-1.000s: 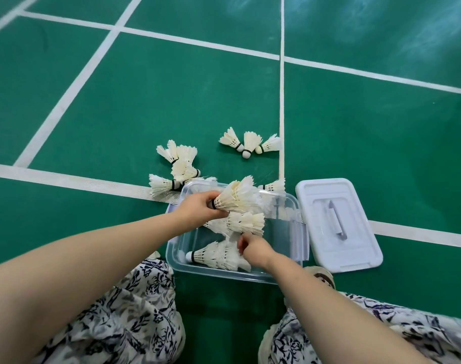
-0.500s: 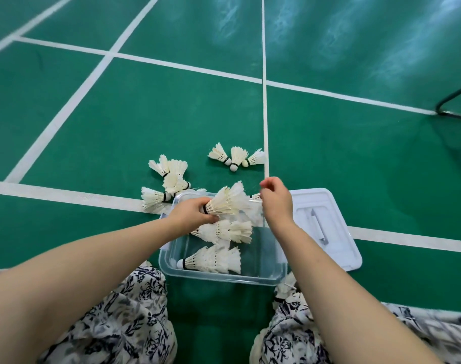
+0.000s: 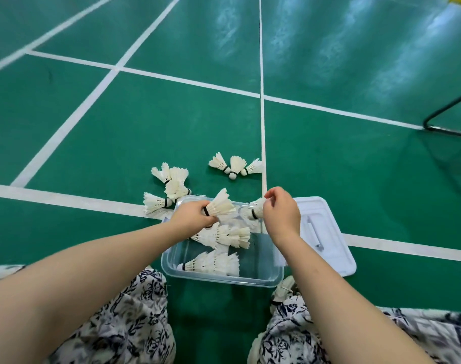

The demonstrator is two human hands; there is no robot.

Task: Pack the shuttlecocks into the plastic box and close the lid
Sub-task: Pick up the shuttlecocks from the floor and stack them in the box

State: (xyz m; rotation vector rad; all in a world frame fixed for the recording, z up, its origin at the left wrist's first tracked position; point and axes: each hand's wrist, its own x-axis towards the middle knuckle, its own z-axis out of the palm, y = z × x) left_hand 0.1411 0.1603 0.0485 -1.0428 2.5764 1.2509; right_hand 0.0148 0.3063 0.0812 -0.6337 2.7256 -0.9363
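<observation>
A clear plastic box (image 3: 255, 278) stands on the green court floor in front of my knees, with several white shuttlecocks (image 3: 218, 262) lying inside. My left hand (image 3: 191, 218) is shut on a stack of shuttlecocks (image 3: 221, 204) above the box's far left corner. My right hand (image 3: 280, 214) pinches another shuttlecock (image 3: 258, 210) at the box's far right edge. Three loose shuttlecocks (image 3: 234, 166) lie farther out on the floor, and several more shuttlecocks (image 3: 169, 187) lie left of the box. The white lid (image 3: 329, 232) rests flat on the floor to the right of the box.
White court lines cross the green floor around the box. A black metal frame with netting (image 3: 449, 127) stands at the far right. My patterned trouser knees (image 3: 113, 324) fill the bottom of the view on both sides.
My right hand has left the inside of the box, reached its far right edge and closed on a shuttlecock there. My left hand still holds its stack over the box.
</observation>
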